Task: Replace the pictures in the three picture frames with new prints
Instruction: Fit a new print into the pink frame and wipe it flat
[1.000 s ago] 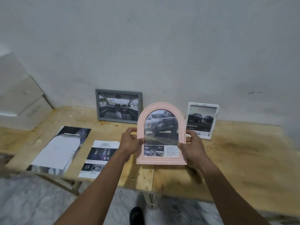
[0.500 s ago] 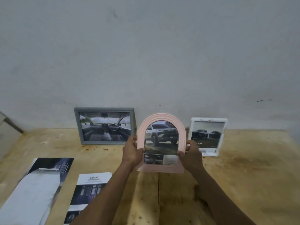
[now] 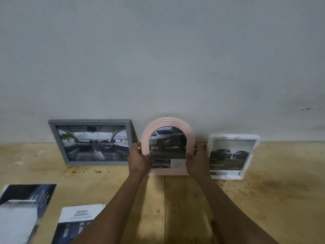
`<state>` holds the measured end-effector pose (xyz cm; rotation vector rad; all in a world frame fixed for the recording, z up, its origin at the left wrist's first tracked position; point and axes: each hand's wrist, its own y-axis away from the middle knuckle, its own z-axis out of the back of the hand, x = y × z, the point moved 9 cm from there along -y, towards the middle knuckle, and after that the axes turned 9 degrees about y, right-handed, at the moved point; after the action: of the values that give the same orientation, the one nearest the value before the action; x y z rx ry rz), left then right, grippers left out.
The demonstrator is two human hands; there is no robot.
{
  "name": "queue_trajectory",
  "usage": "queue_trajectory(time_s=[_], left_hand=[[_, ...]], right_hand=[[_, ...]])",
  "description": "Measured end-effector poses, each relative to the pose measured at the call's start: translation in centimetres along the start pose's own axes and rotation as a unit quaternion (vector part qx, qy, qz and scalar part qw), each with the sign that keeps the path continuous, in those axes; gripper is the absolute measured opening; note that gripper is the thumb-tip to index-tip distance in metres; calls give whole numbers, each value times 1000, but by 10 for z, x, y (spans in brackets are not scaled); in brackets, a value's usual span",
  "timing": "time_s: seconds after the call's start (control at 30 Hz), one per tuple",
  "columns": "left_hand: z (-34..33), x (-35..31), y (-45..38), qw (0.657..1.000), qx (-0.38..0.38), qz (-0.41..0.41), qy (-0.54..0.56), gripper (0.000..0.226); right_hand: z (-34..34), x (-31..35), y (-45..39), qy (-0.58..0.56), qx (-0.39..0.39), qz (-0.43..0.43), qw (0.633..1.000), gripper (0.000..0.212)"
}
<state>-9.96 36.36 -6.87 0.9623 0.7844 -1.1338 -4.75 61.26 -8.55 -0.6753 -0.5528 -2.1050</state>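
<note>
Three frames stand in a row against the wall (image 3: 158, 59) at the far edge of the worktop (image 3: 263, 199). We hold the middle one, the pink arched frame (image 3: 168, 124), by its two sides: our left hand (image 3: 139, 160) curls round its left edge and our right hand (image 3: 197, 162) round its right edge, thumbs lying on the front face. Each grip is closed on the frame. Its foot appears to be at the worktop and its top near the wall; whether either touches we cannot tell.

Just left of the left grip leans the grey frame (image 3: 90, 121), showing a car interior. Just right of the right grip leans the white frame (image 3: 233, 137), showing two vehicles. The pink frame shows an off-road vehicle.

Nearer to us than the grips, and to their left, lie loose printed sheets (image 3: 26, 208) and a leaflet headed "SAFETY" (image 3: 80, 213).

All three frames hold a print. We judge the task nearly finished, with only the release of the pink frame left, though we cannot confirm which prints are the new ones.
</note>
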Motion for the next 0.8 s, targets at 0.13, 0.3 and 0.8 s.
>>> queue_trajectory(time_s=[0.13,0.3,0.8], left_hand=[[-7,-1,-11,1000,-11,4,2,38],[-8,-2,-14,1000,-15,11,-3,37],[-11,26,41,997,-66,32,3,46]], right_hand=[[-8,0,-13,-2,13,-8,1000,22],[-12,3,-19,5,17,-6,1000,31],[25,-9,68,-63,-34,-37,997,19]])
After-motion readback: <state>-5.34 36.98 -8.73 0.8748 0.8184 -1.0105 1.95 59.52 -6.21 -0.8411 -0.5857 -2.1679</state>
